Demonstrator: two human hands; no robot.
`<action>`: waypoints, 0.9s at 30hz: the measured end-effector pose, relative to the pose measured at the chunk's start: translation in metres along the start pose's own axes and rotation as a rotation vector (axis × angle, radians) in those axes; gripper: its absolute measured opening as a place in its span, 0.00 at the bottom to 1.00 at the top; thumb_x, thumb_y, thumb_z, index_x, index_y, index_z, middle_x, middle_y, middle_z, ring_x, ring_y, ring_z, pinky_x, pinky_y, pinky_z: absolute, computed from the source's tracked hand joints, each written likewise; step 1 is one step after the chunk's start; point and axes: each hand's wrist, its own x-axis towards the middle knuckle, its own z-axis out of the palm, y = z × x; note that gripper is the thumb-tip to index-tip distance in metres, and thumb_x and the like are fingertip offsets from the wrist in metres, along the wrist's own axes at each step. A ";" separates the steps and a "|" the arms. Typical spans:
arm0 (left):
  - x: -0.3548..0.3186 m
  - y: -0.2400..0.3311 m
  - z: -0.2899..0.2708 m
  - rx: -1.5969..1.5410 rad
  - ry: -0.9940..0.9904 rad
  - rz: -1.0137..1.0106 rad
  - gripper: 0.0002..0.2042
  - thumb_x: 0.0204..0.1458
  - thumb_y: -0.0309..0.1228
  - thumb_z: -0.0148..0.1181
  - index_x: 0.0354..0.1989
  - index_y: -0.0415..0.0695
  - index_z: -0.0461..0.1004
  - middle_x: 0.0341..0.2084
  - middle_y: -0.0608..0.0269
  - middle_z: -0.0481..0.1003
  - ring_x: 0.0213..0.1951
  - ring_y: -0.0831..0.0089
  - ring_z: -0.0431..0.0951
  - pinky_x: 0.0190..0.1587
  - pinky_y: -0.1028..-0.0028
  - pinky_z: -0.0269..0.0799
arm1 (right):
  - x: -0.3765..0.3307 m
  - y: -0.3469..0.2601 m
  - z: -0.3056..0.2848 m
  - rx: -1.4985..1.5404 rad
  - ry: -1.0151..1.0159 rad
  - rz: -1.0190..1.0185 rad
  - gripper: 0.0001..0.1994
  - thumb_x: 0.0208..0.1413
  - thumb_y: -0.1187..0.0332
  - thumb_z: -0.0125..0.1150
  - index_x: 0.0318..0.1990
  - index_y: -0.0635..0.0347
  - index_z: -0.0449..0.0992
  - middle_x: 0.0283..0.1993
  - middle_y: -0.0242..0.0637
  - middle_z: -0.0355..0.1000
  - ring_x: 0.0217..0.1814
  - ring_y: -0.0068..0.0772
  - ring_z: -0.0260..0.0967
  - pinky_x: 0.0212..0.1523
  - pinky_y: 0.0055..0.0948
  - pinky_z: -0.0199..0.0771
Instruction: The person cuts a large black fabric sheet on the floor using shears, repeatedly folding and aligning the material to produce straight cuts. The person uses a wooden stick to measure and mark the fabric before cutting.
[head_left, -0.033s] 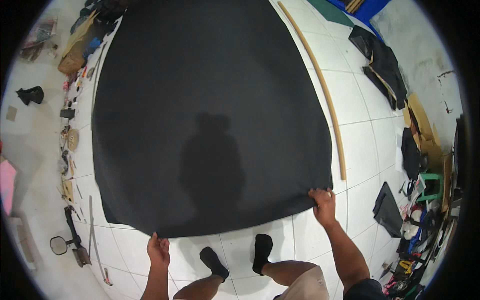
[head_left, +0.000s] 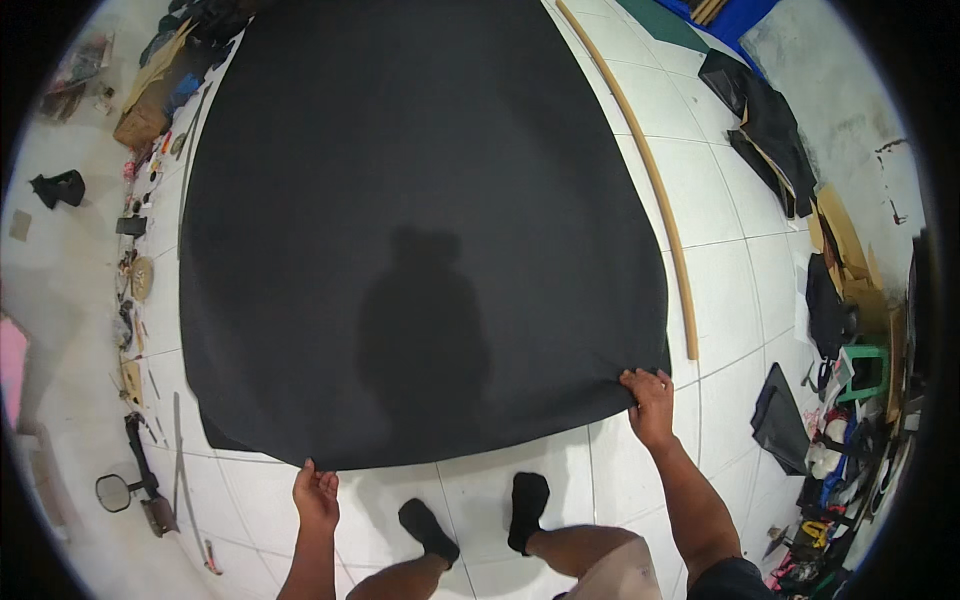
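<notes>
A large black sheet [head_left: 430, 150], fabric or thin matting, spreads over the floor in front of me, with my shadow on its middle. My left hand [head_left: 317, 493] pinches its near edge, left of centre. At the near right corner my right hand [head_left: 650, 400] grips the edge, fingers on top, and small creases run out from there. Between my hands the near edge looks slightly raised and bowed toward me. The near left corner hangs loose beyond my left hand.
A long tan tube or pole [head_left: 655, 190] lies along the sheet's right side. Tools and small items line the left wall, among them a round-ended black object [head_left: 115, 492]. Black material pieces [head_left: 780, 420], a green stool [head_left: 864, 372] and clutter stand right. My socked feet [head_left: 430, 528] are on white tiles.
The sheet's near edge has shifted slightly away from me and its sides bulge a little wider. Both hands have moved slightly forward, still holding the edge.
</notes>
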 end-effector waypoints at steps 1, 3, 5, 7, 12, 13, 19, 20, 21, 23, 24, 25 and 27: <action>0.028 -0.014 0.006 0.001 -0.040 0.000 0.09 0.58 0.34 0.60 0.30 0.47 0.69 0.20 0.68 0.71 0.23 0.75 0.73 0.29 0.77 0.74 | 0.009 0.007 0.021 -0.008 0.045 0.006 0.30 0.34 0.84 0.59 0.52 0.54 0.76 0.56 0.35 0.74 0.63 0.41 0.66 0.67 0.51 0.52; 0.076 -0.039 0.009 -0.008 -0.100 0.011 0.07 0.58 0.33 0.60 0.31 0.47 0.69 0.21 0.66 0.73 0.25 0.74 0.77 0.31 0.76 0.77 | 0.027 0.016 0.064 0.003 0.122 0.015 0.31 0.33 0.85 0.58 0.51 0.55 0.75 0.56 0.35 0.74 0.63 0.41 0.66 0.68 0.51 0.51; 0.112 -0.046 0.025 -0.016 -0.241 0.050 0.07 0.58 0.33 0.59 0.32 0.47 0.69 0.23 0.64 0.76 0.28 0.72 0.80 0.34 0.73 0.79 | 0.053 0.028 0.095 0.038 0.192 0.001 0.30 0.32 0.84 0.56 0.51 0.57 0.75 0.54 0.36 0.75 0.62 0.42 0.66 0.69 0.51 0.50; 0.142 -0.054 0.035 -0.064 -0.369 0.076 0.06 0.58 0.31 0.59 0.33 0.47 0.69 0.26 0.59 0.79 0.32 0.66 0.83 0.37 0.70 0.82 | 0.073 0.037 0.119 0.077 0.281 0.001 0.29 0.31 0.83 0.53 0.48 0.58 0.76 0.52 0.37 0.76 0.61 0.42 0.67 0.68 0.51 0.51; 0.187 -0.065 0.036 -0.113 -0.465 0.036 0.12 0.58 0.39 0.59 0.30 0.44 0.71 0.24 0.58 0.78 0.31 0.64 0.82 0.35 0.69 0.81 | 0.095 0.056 0.154 0.035 0.380 -0.099 0.24 0.31 0.79 0.53 0.43 0.59 0.77 0.45 0.38 0.76 0.56 0.42 0.69 0.68 0.51 0.51; 0.193 -0.067 0.035 -0.111 -0.475 0.023 0.14 0.57 0.42 0.59 0.29 0.43 0.72 0.24 0.58 0.78 0.31 0.64 0.82 0.35 0.69 0.81 | 0.095 0.063 0.156 0.026 0.376 -0.104 0.24 0.30 0.79 0.53 0.42 0.60 0.77 0.44 0.38 0.76 0.55 0.42 0.70 0.68 0.51 0.51; 0.218 -0.101 0.036 0.008 -0.476 -0.109 0.26 0.56 0.56 0.56 0.36 0.40 0.69 0.25 0.59 0.74 0.29 0.66 0.79 0.32 0.71 0.76 | 0.078 0.063 0.163 -0.071 0.299 -0.026 0.21 0.37 0.74 0.61 0.44 0.57 0.78 0.47 0.39 0.76 0.58 0.40 0.69 0.68 0.52 0.52; 0.224 -0.105 0.035 0.028 -0.462 -0.119 0.26 0.56 0.56 0.56 0.37 0.40 0.68 0.26 0.60 0.74 0.29 0.66 0.79 0.32 0.71 0.75 | 0.076 0.056 0.159 -0.104 0.258 -0.008 0.21 0.38 0.73 0.62 0.45 0.56 0.78 0.48 0.39 0.75 0.58 0.40 0.69 0.68 0.53 0.52; 0.230 -0.110 0.035 0.046 -0.451 -0.132 0.26 0.57 0.56 0.55 0.37 0.40 0.68 0.26 0.60 0.73 0.29 0.67 0.78 0.32 0.70 0.75 | 0.071 0.052 0.150 -0.176 0.176 0.001 0.21 0.41 0.67 0.64 0.48 0.57 0.77 0.52 0.42 0.73 0.61 0.41 0.67 0.69 0.54 0.50; 0.243 -0.110 0.023 0.171 -0.429 0.013 0.25 0.58 0.56 0.54 0.38 0.40 0.68 0.27 0.60 0.73 0.29 0.67 0.78 0.32 0.71 0.75 | 0.069 -0.015 0.127 -0.267 0.238 -0.180 0.24 0.42 0.60 0.66 0.49 0.59 0.76 0.53 0.45 0.72 0.59 0.45 0.67 0.64 0.51 0.57; 0.247 -0.110 0.019 0.242 -0.416 0.082 0.25 0.59 0.55 0.53 0.39 0.40 0.68 0.28 0.59 0.73 0.29 0.67 0.78 0.31 0.71 0.75 | 0.065 -0.052 0.120 -0.056 0.136 -0.248 0.24 0.42 0.59 0.67 0.49 0.59 0.75 0.51 0.46 0.72 0.57 0.47 0.67 0.61 0.48 0.60; 0.248 -0.109 0.021 0.268 -0.403 0.094 0.24 0.60 0.54 0.53 0.38 0.39 0.68 0.28 0.59 0.73 0.29 0.67 0.78 0.32 0.71 0.75 | 0.067 -0.086 0.117 0.146 0.038 -0.314 0.25 0.43 0.58 0.67 0.49 0.59 0.75 0.49 0.47 0.71 0.55 0.50 0.67 0.58 0.46 0.63; 0.241 -0.109 0.023 0.309 -0.360 0.117 0.23 0.61 0.52 0.52 0.38 0.38 0.69 0.27 0.58 0.74 0.29 0.68 0.78 0.32 0.71 0.76 | 0.058 -0.145 0.135 0.230 -0.043 -0.447 0.26 0.48 0.51 0.67 0.51 0.57 0.74 0.39 0.45 0.70 0.44 0.48 0.70 0.43 0.44 0.71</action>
